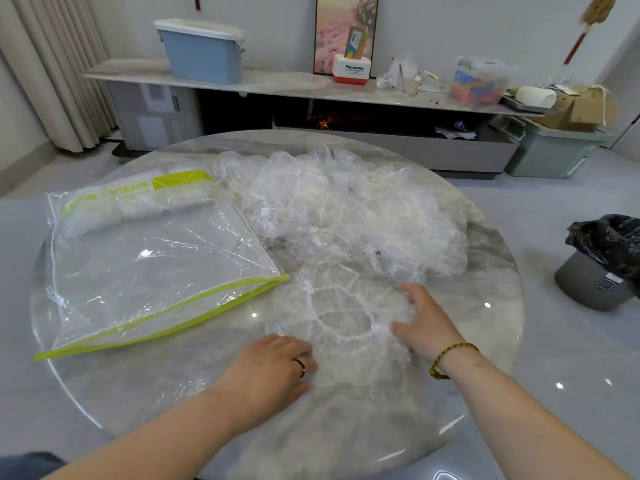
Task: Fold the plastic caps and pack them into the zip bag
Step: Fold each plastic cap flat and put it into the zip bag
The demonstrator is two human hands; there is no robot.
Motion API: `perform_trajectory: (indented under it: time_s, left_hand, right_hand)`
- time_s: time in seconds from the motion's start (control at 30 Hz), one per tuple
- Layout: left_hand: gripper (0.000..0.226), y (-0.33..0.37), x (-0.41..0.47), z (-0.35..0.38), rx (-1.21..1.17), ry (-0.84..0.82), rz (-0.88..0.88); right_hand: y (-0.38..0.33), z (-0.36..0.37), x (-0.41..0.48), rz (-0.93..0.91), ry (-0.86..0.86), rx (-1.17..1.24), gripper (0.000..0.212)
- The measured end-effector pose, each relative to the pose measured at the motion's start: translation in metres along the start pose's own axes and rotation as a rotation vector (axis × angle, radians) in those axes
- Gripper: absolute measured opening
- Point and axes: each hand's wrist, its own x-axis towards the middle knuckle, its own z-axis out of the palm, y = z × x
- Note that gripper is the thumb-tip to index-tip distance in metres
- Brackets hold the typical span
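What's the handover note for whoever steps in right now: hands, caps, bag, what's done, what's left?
Left hand: on the near-left edge of the spread cap, fingers bent; grip unclear.
Right hand: fingers spread, pressing the cap's right edge.
Spread cap: flat on the table between the hands, not yet folded.
Pile of caps: loose, behind the spread cap.
Zip bag: left of the pile, green zip toward the person, mouth looks open.
Done: white bundles, apparently folded caps, lie at the bag's far end.
Left: fold this cap, then the pile, pack them all.
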Motion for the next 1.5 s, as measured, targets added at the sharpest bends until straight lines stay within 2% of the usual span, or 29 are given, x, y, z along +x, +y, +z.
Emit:
perform_trajectory:
  time_s: [0.07,0.13,0.2,0.27,0.4,0.5,0.57,0.67,0.73,0.8,0.9,1.0,1.1,1.17,1.2,1.27,1.43,1.5]
  left_hand:
    - [0.033,-0.005,0.001,0.001,-0.004,0.009,0.022]
    - [0.032,-0.009,0.001,0.0,0.012,0.027,0.044]
    - [0.033,-0.012,0.001,-0.004,0.025,0.025,0.043]
    - [0.031,-0.018,-0.002,-0.008,0.014,0.01,0.031]
    - [0.027,-0.041,-0.019,-0.024,-0.05,-0.08,-0.079]
    - [0.034,-0.046,-0.028,-0.042,-0.089,-0.06,-0.141]
    - [0.036,-0.039,-0.032,-0.048,-0.13,-0.073,-0.117]
    - [0.057,-0.022,-0.042,-0.044,-0.114,-0.152,-0.031]
    - [0.058,-0.012,-0.047,-0.042,-0.105,-0.186,-0.005]
    - [0.046,-0.011,-0.049,-0.039,-0.097,-0.168,-0.003]
    - [0.029,-0.013,-0.049,-0.035,-0.139,-0.089,-0.073]
    - [0.025,-0.015,-0.05,-0.032,-0.352,-0.02,-0.289]
    - [0.033,-0.019,-0.057,-0.031,-0.517,0.057,-0.53]
    - [0.03,-0.017,-0.054,-0.037,-0.586,0.077,-0.626]
    - [0.024,-0.015,-0.052,-0.039,-0.628,0.102,-0.669]
    - [0.018,-0.011,-0.047,-0.042,-0.686,0.14,-0.768]
    - [0.026,-0.011,-0.048,-0.037,-0.599,0.188,-0.947]
    - [0.021,-0.012,-0.044,-0.039,-0.524,0.164,-0.96]
  right_hand:
    - [0.006,-0.007,0.008,-0.103,0.199,-0.013,0.057]
    - [0.007,-0.021,0.015,-0.155,0.419,0.11,0.052]
    - [0.01,-0.036,0.02,-0.127,0.618,0.187,0.045]
    - [0.022,-0.048,0.022,-0.006,0.722,0.238,0.042]
    - [0.041,-0.045,0.023,0.221,0.576,0.123,0.049]
    - [0.03,-0.039,0.017,0.149,0.576,-0.258,0.055]
    - [0.017,-0.03,0.01,-0.057,0.604,-0.419,0.054]
    - [0.001,-0.001,-0.005,-0.612,0.495,-0.509,0.042]
    - [0.001,0.022,-0.018,-0.886,0.251,-0.582,0.037]
    - [0.003,0.038,-0.027,-0.966,-0.042,-0.661,0.045]
    - [0.001,0.048,-0.034,-0.832,-0.325,-0.711,0.06]
    - [0.002,0.042,-0.035,-0.707,-0.454,-0.633,0.091]
    - [0.006,0.045,-0.036,-0.666,-0.474,-0.754,0.097]
    - [0.006,0.053,-0.04,-0.708,-0.374,-0.82,0.089]
    - [0.006,0.057,-0.04,-0.772,-0.245,-0.809,0.073]
    - [0.005,0.064,-0.039,-0.769,-0.078,-0.68,0.04]
    - [-0.006,0.067,-0.038,-0.414,-0.112,-0.399,0.049]
    - [-0.008,0.066,-0.033,-0.296,-0.111,-0.309,0.044]
